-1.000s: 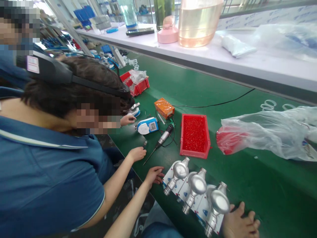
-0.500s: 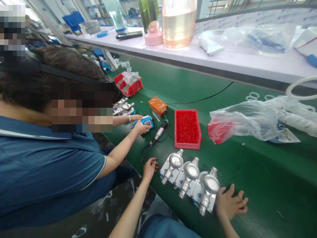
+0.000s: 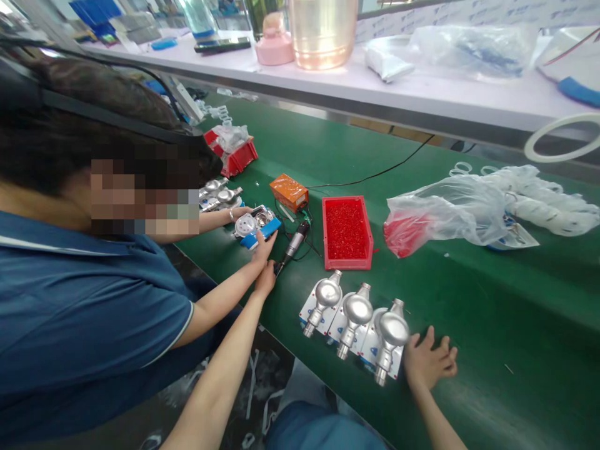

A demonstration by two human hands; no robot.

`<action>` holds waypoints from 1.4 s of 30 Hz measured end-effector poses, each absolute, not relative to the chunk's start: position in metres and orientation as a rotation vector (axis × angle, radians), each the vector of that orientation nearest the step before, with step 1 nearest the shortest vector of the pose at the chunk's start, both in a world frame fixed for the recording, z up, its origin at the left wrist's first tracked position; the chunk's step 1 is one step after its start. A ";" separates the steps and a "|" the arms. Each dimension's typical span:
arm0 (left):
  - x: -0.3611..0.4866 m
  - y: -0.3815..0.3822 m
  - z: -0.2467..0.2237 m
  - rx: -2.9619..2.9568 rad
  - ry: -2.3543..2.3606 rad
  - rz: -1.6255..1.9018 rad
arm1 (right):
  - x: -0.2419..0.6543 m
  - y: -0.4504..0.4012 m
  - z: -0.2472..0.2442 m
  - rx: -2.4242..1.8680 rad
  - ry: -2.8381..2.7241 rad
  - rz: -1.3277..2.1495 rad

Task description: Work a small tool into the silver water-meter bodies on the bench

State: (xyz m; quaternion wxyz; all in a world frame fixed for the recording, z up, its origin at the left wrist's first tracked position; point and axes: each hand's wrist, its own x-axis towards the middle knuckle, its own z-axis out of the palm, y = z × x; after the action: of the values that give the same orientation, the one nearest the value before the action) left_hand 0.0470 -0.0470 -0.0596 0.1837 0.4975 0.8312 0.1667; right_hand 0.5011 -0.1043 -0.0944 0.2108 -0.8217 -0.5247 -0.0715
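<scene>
My left hand (image 3: 265,281) is closed around the lower end of an electric screwdriver (image 3: 294,242), beside the co-worker's hand; the tool's thin bit is hidden. To the right, my right hand (image 3: 429,361) lies on the green table (image 3: 469,300) with its fingers spread and holds nothing. It is next to the rightmost of three white plates with round silver metal parts on top: a left one (image 3: 327,292), a middle one (image 3: 357,309) and a right one (image 3: 392,329). Behind them stands a red bin (image 3: 368,244) filled with small red pieces.
At left a co-worker in a blue shirt (image 3: 94,294) holds a blue and white device (image 3: 257,226). An orange box (image 3: 289,191) sits behind the screwdriver. Plastic bags (image 3: 450,209) lie at right, below a white shelf (image 3: 328,84) bearing bottles.
My left hand has moved forward and left from the table edge onto the screwdriver. The co-worker has tilted the device, showing its inside. The view has shifted slightly; my right hand stays spread.
</scene>
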 end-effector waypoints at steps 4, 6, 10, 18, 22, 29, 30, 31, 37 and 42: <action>0.058 -0.067 -0.045 1.493 2.382 0.562 | 0.497 -0.105 -0.086 -2.282 -1.399 -0.133; 0.070 -0.083 -0.036 1.506 2.431 0.630 | 0.503 -0.104 -0.082 -2.318 -1.378 -0.060; 0.107 -0.117 -0.031 1.338 2.372 0.983 | 0.534 -0.092 -0.070 -2.457 -1.432 0.389; 0.148 -0.135 -0.051 0.625 1.846 1.171 | 0.505 -0.061 0.002 -2.025 -1.767 0.454; 0.137 -0.126 -0.040 0.793 1.988 1.129 | 0.433 -0.052 0.023 -1.597 -2.171 0.576; 0.148 -0.118 -0.010 1.034 1.965 1.083 | 0.354 -0.041 0.017 -1.255 -2.636 0.672; 0.153 -0.117 -0.004 1.096 1.962 1.133 | 0.349 -0.041 0.016 -1.255 -2.658 0.666; 0.157 -0.115 0.001 1.160 1.965 1.177 | 0.344 -0.041 0.015 -1.264 -2.670 0.649; 0.171 -0.105 -0.001 1.345 2.023 1.195 | 0.334 -0.047 0.011 -1.322 -2.664 0.546; 0.170 -0.105 -0.014 1.354 2.025 1.197 | 0.335 -0.046 0.011 -1.312 -2.656 0.573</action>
State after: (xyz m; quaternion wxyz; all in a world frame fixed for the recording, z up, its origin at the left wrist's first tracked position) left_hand 0.1702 -0.1054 -0.0144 0.2120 0.4875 0.7291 0.4311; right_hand 0.3346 -0.0463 0.0112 0.0619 -0.4340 -0.8785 0.1897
